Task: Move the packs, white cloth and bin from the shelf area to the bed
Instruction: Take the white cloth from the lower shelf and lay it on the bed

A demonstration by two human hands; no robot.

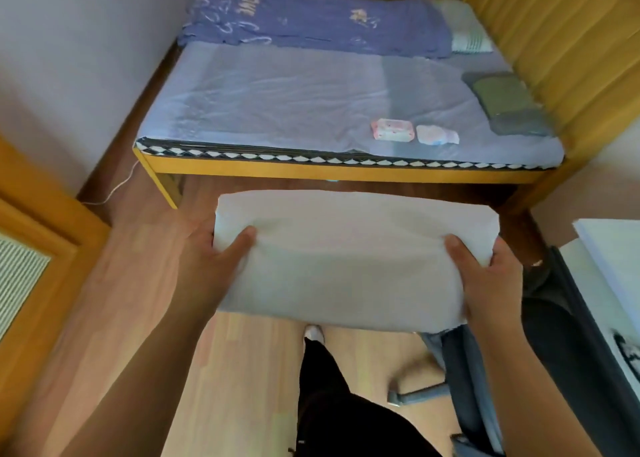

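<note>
**Folded white cloth held in both hands, short of the bed**

Standing at the foot side of the bed (242, 103), the person holds a folded white cloth (346, 259) out in front, flat and level, above the wooden floor (138, 248) and not yet over the mattress. The left hand (211, 259) clasps the cloth's left edge with the thumb pressed on top and the fingers tucked out of sight beneath. The right hand (491, 276) does the same at the right edge, thumb on top, fingers curled under. Both hands are closed firmly on the cloth.

On the bed, near its front edge and toward the right side, two small packs lie side by side: a pink pack (393, 130) and, just beside it to the right, a pale pack with pink and blue print (437, 134). Further right on the bed, near the yellow padded headboard (561, 41), rests a dark green folded item (509, 103). At the far side of the bed a purple blanket (311, 16) is bunched up, with a pale pillow (467, 34) at its right end.

Below the cloth, nearer than the bed, a dark trouser leg (322, 370) shows. Right of it, a grey chair (464, 380) stands on the floor.
</note>
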